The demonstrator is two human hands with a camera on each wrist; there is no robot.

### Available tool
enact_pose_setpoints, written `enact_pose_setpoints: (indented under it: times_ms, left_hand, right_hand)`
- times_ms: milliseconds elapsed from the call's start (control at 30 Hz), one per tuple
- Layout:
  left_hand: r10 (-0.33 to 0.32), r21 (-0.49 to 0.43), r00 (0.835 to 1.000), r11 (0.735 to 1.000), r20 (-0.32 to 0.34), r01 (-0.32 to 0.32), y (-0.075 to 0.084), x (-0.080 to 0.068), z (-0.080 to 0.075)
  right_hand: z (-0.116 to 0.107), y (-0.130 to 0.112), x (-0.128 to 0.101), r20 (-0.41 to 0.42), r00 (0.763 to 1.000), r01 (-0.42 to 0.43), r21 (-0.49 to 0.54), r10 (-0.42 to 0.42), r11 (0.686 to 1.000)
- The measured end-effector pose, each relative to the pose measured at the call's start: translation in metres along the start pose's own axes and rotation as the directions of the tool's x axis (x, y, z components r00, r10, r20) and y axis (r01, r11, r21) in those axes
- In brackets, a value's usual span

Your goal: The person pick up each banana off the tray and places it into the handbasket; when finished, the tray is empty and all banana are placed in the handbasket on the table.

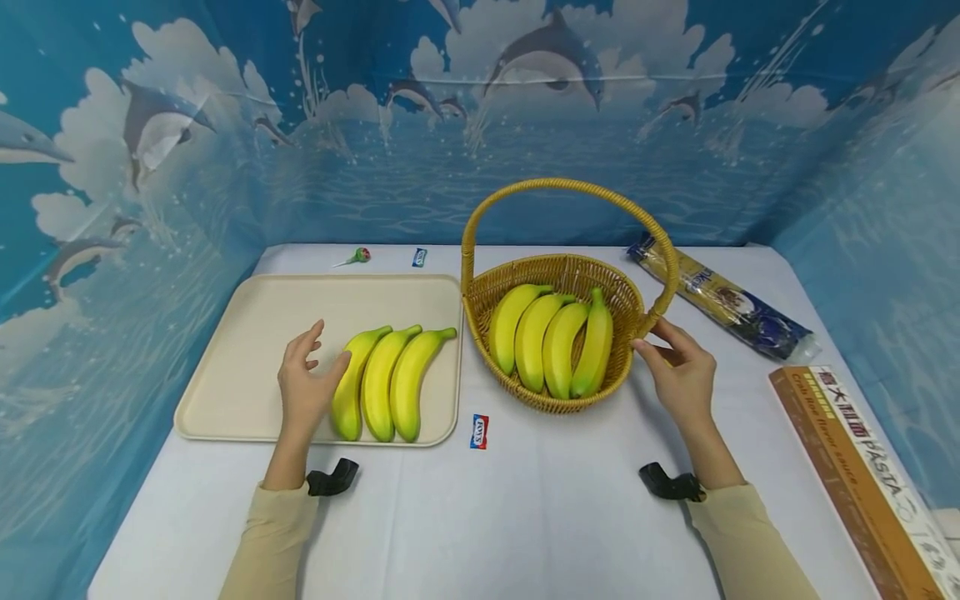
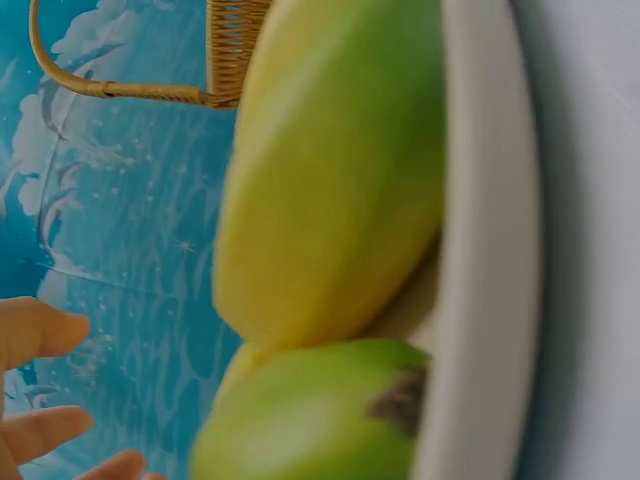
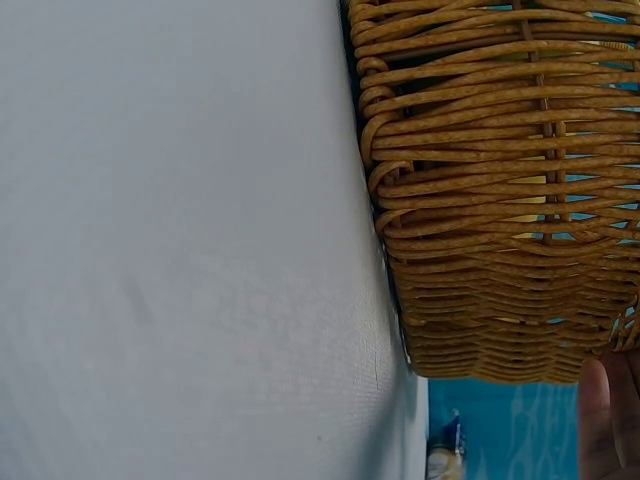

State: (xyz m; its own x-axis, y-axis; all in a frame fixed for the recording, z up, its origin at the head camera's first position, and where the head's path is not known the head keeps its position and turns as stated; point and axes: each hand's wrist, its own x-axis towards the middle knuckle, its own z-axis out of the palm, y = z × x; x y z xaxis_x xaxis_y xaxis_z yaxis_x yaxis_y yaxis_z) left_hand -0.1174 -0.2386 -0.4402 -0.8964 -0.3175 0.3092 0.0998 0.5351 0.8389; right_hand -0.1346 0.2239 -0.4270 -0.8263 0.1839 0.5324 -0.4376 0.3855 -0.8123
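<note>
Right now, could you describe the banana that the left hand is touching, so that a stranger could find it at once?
Look at the cream tray on the left side of the white table, beside the wicker basket. Three bananas lie on it side by side. The one meant is the leftmost banana, the only one against the left hand.

A white table carries a tray at centre left, a basket mid-frame, packets and a box at right.
</note>
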Motion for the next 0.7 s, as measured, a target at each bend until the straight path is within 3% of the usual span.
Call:
enact_pose_setpoints:
  times_ms: [133,233,367,500,700]
  left_hand:
    - [-0.101,0.037,0.99,0.995,0.095,0.098,-0.009,0.001,0.004]
    - [-0.18,0.086,0.969,0.982,0.17,0.167,-0.016,0.002,0.005]
    - [-0.238,0.168,0.942,0.965,0.238,0.202,-0.025,0.002,0.006]
    - [-0.253,0.215,0.936,0.955,0.246,0.202,-0.029,0.002,0.008]
    - [-0.247,0.23,0.945,0.953,0.214,0.197,-0.028,0.002,0.008]
  right_hand:
    - [0.0,-0.001,0.0,0.004,1.0,-0.001,-0.012,0.001,1.0]
    - [0.0,-0.005,0.0,0.003,1.0,-0.002,-0.018,0.002,1.0]
    - [0.0,-0.005,0.0,-0.004,1.0,-0.006,-0.018,0.006,1.0]
    - [0.0,-0.004,0.0,-0.003,1.0,-0.001,-0.014,0.0,1.0]
    - [0.0,-0.002,0.0,-0.001,1.0,0.005,-0.031,-0.005,1.0]
